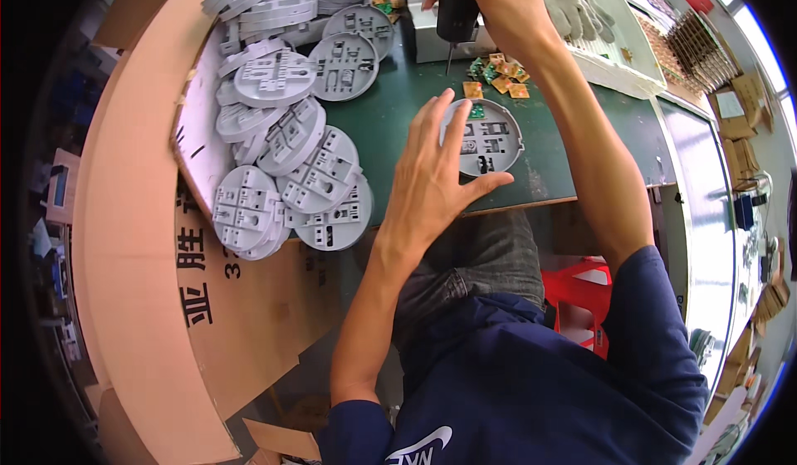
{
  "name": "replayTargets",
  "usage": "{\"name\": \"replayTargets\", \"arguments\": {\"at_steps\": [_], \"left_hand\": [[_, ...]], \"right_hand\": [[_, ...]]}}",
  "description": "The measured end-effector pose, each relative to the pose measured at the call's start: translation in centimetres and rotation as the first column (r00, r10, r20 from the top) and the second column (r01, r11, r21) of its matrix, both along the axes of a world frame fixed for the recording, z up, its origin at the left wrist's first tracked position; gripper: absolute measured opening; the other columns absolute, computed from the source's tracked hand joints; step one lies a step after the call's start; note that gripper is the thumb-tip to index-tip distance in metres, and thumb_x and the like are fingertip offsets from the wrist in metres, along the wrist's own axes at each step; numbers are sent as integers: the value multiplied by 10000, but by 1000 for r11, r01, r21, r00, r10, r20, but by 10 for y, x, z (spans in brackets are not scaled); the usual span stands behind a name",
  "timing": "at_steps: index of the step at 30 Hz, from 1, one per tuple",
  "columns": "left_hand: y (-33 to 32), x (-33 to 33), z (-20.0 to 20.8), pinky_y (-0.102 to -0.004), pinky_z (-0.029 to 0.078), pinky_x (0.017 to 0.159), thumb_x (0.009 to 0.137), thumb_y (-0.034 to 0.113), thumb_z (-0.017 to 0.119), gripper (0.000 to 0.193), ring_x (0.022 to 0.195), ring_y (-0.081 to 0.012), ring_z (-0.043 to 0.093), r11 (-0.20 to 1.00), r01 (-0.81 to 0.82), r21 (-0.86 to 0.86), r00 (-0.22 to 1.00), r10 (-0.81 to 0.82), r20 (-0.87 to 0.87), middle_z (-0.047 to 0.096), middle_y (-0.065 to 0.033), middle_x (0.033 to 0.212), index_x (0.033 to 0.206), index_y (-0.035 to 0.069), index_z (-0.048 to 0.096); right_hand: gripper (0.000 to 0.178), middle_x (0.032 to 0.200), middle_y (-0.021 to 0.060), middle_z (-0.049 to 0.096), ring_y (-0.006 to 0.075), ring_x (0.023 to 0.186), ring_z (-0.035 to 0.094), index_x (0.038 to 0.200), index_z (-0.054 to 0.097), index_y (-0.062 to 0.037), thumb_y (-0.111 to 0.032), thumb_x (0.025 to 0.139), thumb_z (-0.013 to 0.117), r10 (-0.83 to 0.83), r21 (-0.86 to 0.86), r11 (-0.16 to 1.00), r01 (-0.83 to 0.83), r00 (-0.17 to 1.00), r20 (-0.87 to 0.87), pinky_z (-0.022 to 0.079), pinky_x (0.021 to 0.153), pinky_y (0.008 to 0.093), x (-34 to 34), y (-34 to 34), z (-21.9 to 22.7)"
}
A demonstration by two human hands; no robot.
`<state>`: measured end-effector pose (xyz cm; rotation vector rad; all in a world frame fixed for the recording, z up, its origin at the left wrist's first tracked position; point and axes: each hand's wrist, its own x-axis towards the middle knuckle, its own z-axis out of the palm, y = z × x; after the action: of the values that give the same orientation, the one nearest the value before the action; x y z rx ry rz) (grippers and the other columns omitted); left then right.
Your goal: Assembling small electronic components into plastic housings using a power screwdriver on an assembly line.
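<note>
A round grey plastic housing [498, 137] lies on the green worktable in front of me, its moulded compartments facing up. At its upper edge sits a small green circuit board [476, 111]. My left hand [432, 166] is open over the housing's left side, fingers stretched and thumb spread towards its lower edge. Its fingertips are beside the board; whether they touch it I cannot tell. Higher up, my right hand [502, 8] is closed round a black electric screwdriver [457, 12], whose thin bit [450, 58] points down beyond the housing. Several orange and green circuit boards [501, 75] lie close to the bit.
Many similar grey housings [274, 75] are heaped at the left, beside a large cardboard box [124, 216]. A white box [427, 37] stands behind the screwdriver. At the far right, a white tray [643, 79] holds pale work gloves [573, 8]. Below the table is a red stool [577, 299].
</note>
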<state>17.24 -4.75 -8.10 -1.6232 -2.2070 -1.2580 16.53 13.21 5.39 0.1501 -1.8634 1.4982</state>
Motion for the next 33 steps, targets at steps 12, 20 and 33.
{"name": "replayTargets", "arguments": {"at_steps": [12, 20, 33], "left_hand": [[-85, -82, 84, -488, 454, 1060, 862, 393, 829, 629, 1250, -408, 557, 842, -513, 164, 810, 539, -232, 601, -207, 1363, 1306, -6, 634], [-51, -143, 72, -532, 477, 998, 655, 658, 878, 929, 1109, -464, 604, 663, -720, -203, 667, 582, -464, 595, -357, 1202, 1138, -88, 610], [-152, -53, 72, -437, 452, 1078, 923, 197, 787, 493, 1271, -336, 577, 764, -609, 212, 785, 619, 25, 629, -177, 1338, 1335, -8, 610]], "right_hand": [[451, 1009, 79, 660, 136, 891, 642, 1303, 534, 11, -272, 1003, 716, -140, 0, 990, 141, 984, -112, 545, 736, 283, -6, -14, 7], [783, 1486, 226, 458, 470, 1426, 373, 1489, 457, -103, -365, 852, 829, -516, 820, 548, 165, 838, 176, 330, 1167, 555, 96, -54, -94], [677, 1391, 155, 540, 396, 1278, 505, 1328, 616, -125, -248, 724, 894, -267, 729, 685, 22, 938, 222, 471, 1040, 479, 104, -113, -114]]}}
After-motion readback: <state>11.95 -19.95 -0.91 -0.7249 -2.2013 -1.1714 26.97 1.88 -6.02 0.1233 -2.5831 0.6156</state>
